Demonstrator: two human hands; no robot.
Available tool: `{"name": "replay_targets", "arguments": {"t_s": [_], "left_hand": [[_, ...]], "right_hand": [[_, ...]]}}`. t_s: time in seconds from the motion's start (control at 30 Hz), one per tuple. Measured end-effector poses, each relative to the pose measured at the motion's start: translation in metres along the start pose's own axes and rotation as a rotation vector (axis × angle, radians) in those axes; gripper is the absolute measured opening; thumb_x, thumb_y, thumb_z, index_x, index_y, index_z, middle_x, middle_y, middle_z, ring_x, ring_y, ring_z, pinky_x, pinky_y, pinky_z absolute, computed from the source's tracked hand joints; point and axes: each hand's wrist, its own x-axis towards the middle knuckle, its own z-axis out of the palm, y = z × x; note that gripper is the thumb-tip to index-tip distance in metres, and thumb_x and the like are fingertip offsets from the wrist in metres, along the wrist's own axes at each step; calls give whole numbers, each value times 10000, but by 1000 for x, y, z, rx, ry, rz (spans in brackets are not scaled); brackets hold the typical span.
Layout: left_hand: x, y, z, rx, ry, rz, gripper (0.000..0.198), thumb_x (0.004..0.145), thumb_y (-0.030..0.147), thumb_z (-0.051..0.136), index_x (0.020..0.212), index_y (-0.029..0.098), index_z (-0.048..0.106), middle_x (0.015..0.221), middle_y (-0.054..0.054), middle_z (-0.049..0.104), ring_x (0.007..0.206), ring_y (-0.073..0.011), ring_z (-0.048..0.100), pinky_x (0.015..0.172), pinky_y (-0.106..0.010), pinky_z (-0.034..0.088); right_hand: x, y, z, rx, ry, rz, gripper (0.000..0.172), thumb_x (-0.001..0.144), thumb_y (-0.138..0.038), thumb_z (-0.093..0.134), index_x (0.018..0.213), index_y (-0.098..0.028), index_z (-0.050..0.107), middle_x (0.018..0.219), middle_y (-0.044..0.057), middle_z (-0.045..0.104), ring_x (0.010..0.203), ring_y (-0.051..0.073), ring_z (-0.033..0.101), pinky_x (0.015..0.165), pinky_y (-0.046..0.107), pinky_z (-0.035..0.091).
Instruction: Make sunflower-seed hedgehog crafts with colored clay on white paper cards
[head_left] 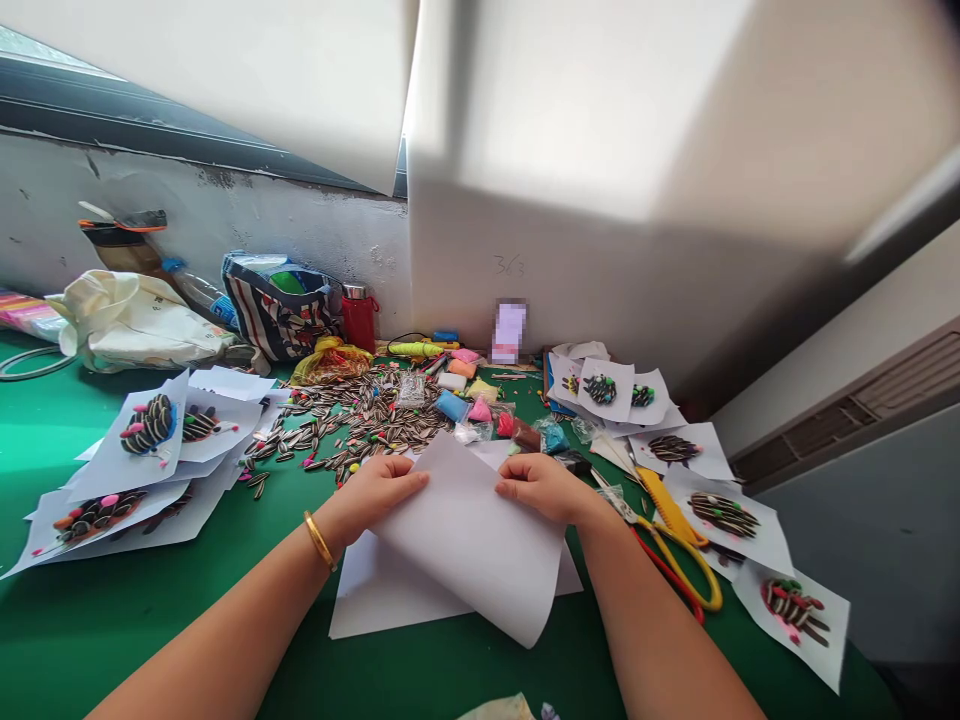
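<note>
A sheet of white paper (480,540) is held up and slightly curled between my two hands. My left hand (382,495) pinches its left edge, thumb on top. On the opposite edge, my right hand (541,487) grips it between thumb and bent fingers. Beneath it, more white paper (367,595) lies flat on the green table. Just beyond my hands spreads a heap of striped sunflower seeds (375,410), with small packets of coloured clay such as a blue packet (452,406) beside it.
Sheets with seed-and-clay figures lie in a left pile (150,425) and a right row (724,515). Yellow-handled scissors (690,565) and a yellow cutter (667,505) rest by my right forearm. A red bottle (359,318), striped bag (277,310) and phone (509,332) stand near the wall.
</note>
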Motion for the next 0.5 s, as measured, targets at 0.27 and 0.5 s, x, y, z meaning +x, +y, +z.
{"name": "replay_targets", "arguments": {"t_s": [0.27, 0.5], "left_hand": [[-8, 13, -8, -455, -103, 6, 540, 743, 666, 671, 890, 148, 716, 747, -64, 705, 625, -186, 630, 546, -255, 445], [-16, 16, 19, -709, -274, 127, 675, 803, 555, 688, 1396, 285, 511, 1412, -99, 567, 1298, -365, 510, 921, -438, 519]], "right_hand": [[-1, 1, 0, 231, 40, 4, 290, 794, -464, 674, 798, -177, 634, 795, 10, 614, 685, 142, 549, 568, 224, 407], [17, 3, 26, 461, 409, -48, 338, 759, -523, 681, 789, -190, 635, 741, 6, 612, 651, 148, 530, 591, 254, 415]]}}
